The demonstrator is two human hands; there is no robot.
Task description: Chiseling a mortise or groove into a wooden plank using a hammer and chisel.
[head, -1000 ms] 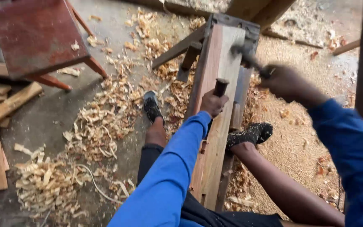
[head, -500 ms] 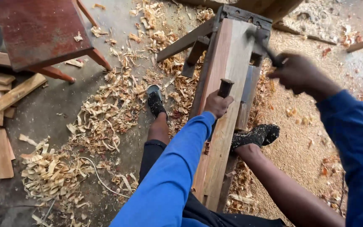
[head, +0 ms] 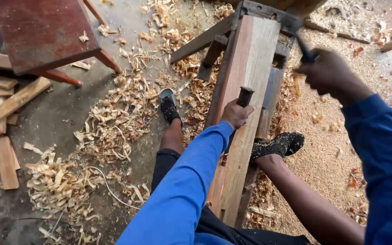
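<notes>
My left hand (head: 235, 114) grips a chisel (head: 244, 96) with a dark wooden handle, held upright against a long reddish-brown plank (head: 246, 68). The plank lies along a low wooden bench (head: 214, 45) that I straddle, one dark shoe on each side. My right hand (head: 330, 72) is raised to the right of the plank and holds the dark handle of a hammer (head: 304, 49), whose head is up near the plank's far end. Both arms wear blue sleeves.
Wood shavings (head: 114, 118) cover the concrete floor left of the bench, and sawdust (head: 323, 149) lies to the right. A dark red table (head: 41, 31) stands at upper left, with loose wood offcuts (head: 3, 113) beside it. A thin cord (head: 110, 186) runs across the floor.
My right hand has stayed raised with the hammer, drifting slightly right and up. The left hand keeps the chisel on the plank. The view has shifted a little.
</notes>
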